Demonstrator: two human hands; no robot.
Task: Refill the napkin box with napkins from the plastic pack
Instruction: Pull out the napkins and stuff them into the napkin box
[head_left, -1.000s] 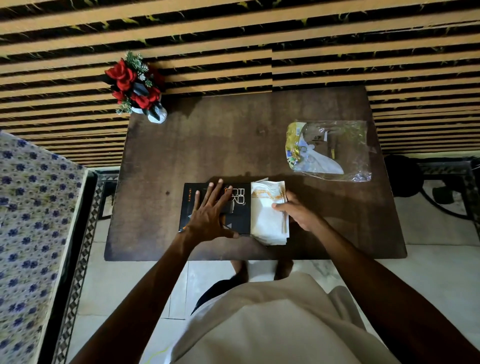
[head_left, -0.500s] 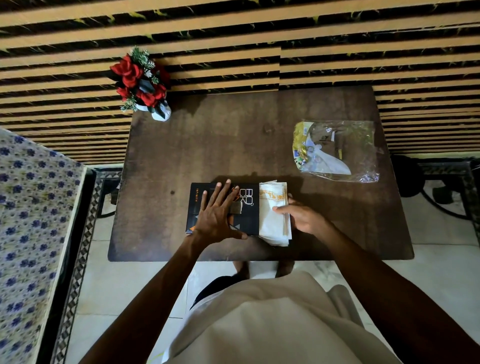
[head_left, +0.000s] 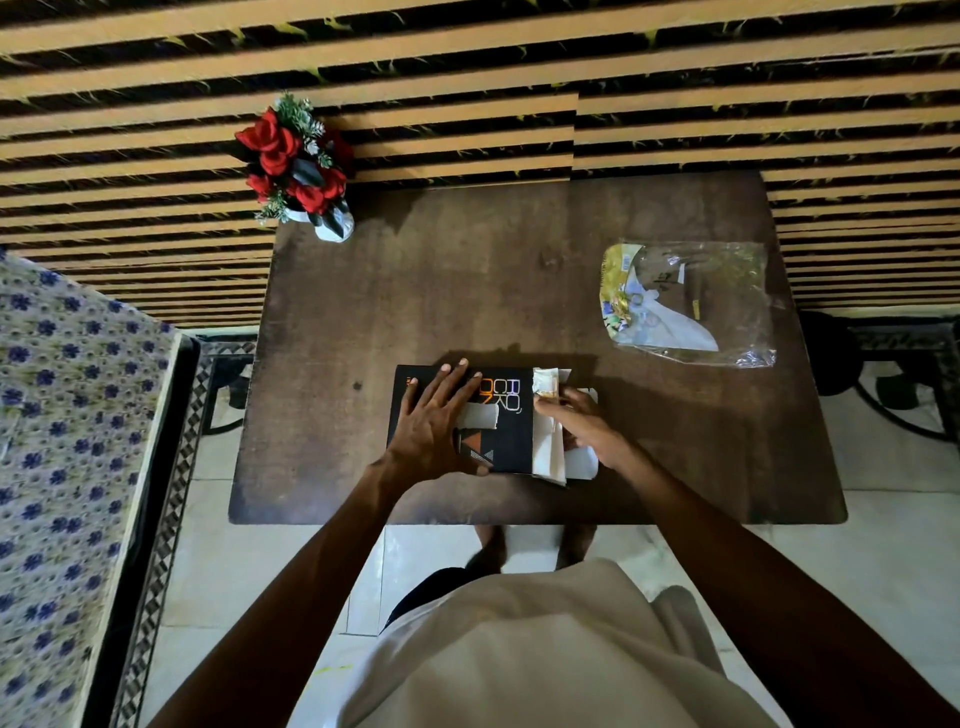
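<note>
A black napkin box with orange and white print lies flat near the front of the brown table. My left hand presses flat on its top, fingers spread. A stack of white napkins sticks out of the box's right end. My right hand rests on that stack, fingers against the napkins beside a white end flap. A napkin corner shows through the slot on top. The clear plastic pack lies crumpled at the right rear, apart from both hands.
A white vase of red artificial roses stands at the table's back left corner. A slatted wood wall runs behind. A floral-patterned cushion lies to the left, a dark metal stand to the right, white floor tiles below.
My right hand has pushed the napkin stack further into the box's right end, so less white shows. My left hand stays flat on the box.
</note>
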